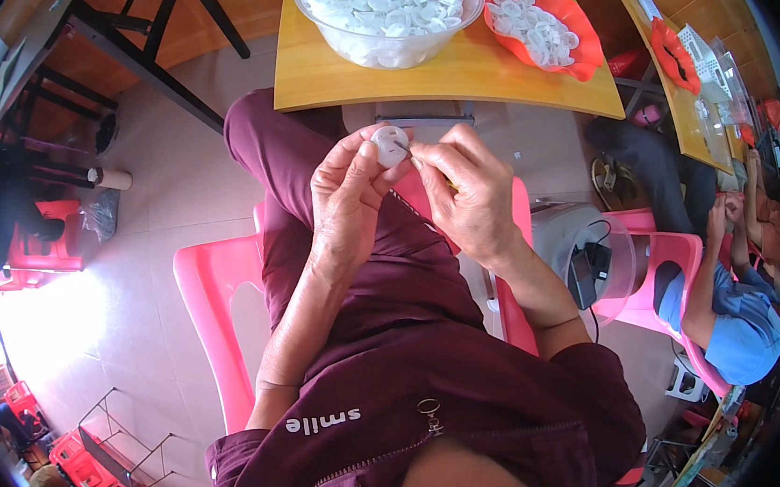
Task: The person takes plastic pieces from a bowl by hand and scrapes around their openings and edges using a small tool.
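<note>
A small round white plastic disc (pixel 390 146) with slot-like marks on its face is held up in front of my lap. My left hand (pixel 346 191) is closed on it, gripping it by its left side and lower edge between thumb and fingers. Beside it, my right hand (pixel 471 187) is closed in a pinch, its fingertips at the disc's right edge. A thin dark sliver shows between those fingertips and the disc; what it is I cannot make out. Beyond both hands, a large clear bowl (pixel 311 28) heaped with similar whitish pieces stands on the wooden table (pixel 327 79).
A red wavy-rimmed dish (pixel 588 35) with more white pieces sits right of the bowl. I sit on a pink plastic chair (pixel 205 271). At right, a person in a blue shirt (pixel 745 327) sits near another table (pixel 678 112). A grey-white container (pixel 563 231) stands by my right arm.
</note>
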The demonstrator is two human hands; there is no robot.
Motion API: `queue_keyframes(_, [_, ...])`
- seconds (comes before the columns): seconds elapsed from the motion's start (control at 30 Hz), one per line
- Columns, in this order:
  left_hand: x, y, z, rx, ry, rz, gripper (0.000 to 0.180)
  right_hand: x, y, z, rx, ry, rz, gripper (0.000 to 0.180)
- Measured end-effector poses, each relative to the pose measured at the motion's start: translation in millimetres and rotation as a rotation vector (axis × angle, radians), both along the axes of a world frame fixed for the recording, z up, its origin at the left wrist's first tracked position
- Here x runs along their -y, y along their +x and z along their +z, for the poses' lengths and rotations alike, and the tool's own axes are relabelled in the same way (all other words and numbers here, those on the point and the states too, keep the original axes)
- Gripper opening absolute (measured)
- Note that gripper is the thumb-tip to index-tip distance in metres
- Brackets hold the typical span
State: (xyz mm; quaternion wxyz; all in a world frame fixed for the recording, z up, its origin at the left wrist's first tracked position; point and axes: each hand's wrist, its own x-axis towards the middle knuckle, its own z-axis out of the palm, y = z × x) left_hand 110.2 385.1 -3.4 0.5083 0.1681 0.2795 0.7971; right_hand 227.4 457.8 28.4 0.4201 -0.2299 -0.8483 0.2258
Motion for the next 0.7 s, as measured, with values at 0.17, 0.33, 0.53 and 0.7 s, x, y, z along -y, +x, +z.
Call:
queue_keyframes(0.17, [0.3,-0.9,-1.3,-0.05,-0.001,0.007,0.022,1.3,1.0,-0.4,0.038,0.001,0.0,0.016])
queue_keyframes(0.33, [1.6,1.1,1.3,-0.125,-0.023,0.046,0.023,1.3,-0.8,-2.9,0.046,0.031,-0.006,0.018])
queue_keyframes(0.53, [3.0,0.9,-0.6,-0.124,-0.035,0.064,0.023,3.6,-2.9,-3.3,0.043,0.015,-0.025,0.018])
queue_keyframes(0.7, [3.0,1.7,-0.5,-0.121,-0.062,0.084,0.023,6.2,-5.3,-5.1,0.039,-0.002,-0.031,0.021])
